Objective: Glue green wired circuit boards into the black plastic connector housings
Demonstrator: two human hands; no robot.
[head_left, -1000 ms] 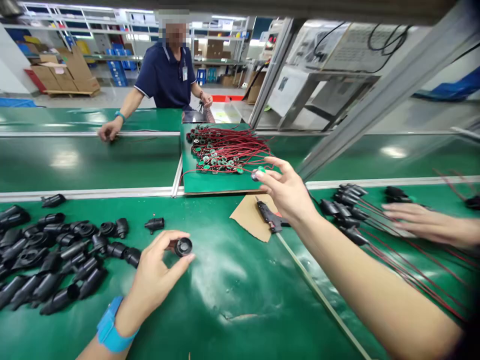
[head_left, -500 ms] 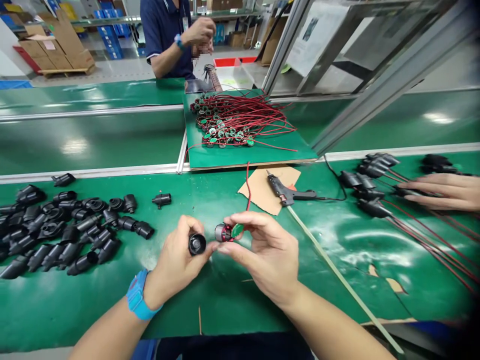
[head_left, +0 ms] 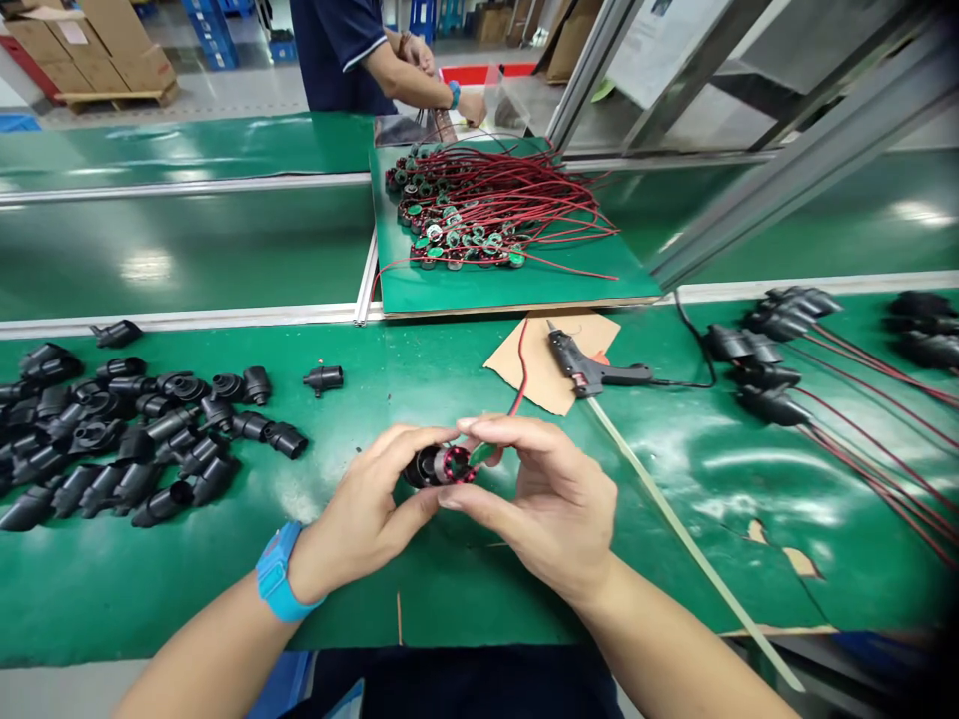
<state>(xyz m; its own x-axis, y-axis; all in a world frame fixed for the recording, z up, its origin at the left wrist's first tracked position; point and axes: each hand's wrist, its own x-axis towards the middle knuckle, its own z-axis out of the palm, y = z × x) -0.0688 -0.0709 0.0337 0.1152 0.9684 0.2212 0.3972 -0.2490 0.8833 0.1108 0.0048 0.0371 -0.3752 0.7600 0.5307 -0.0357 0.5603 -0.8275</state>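
My left hand (head_left: 360, 514) is closed around a black plastic housing (head_left: 418, 467), its open end turned to the right. Between the thumb and fingers of my right hand (head_left: 561, 509) is a small motor core (head_left: 455, 464) with red windings and a green circuit board (head_left: 480, 454). The core sits at the mouth of the housing; how deep it goes is hidden by my fingers. From my right fingertips a red wire (head_left: 522, 374) runs up and away over a piece of cardboard (head_left: 503, 361).
Loose black housings (head_left: 135, 439) lie piled on the left, one housing (head_left: 324, 377) apart. A glue gun (head_left: 599, 374) with a long glue stick (head_left: 689, 539) rests beyond my right hand. Wired cores (head_left: 465, 230) cover a raised board. Wired housings (head_left: 771, 384) lie right. A co-worker (head_left: 341, 55) stands across.
The motor core and housing, apart before, now meet, the housing turned toward the core. Another person's hand at the right has left view. The co-worker across has lowered their hands. My view has shifted slightly.
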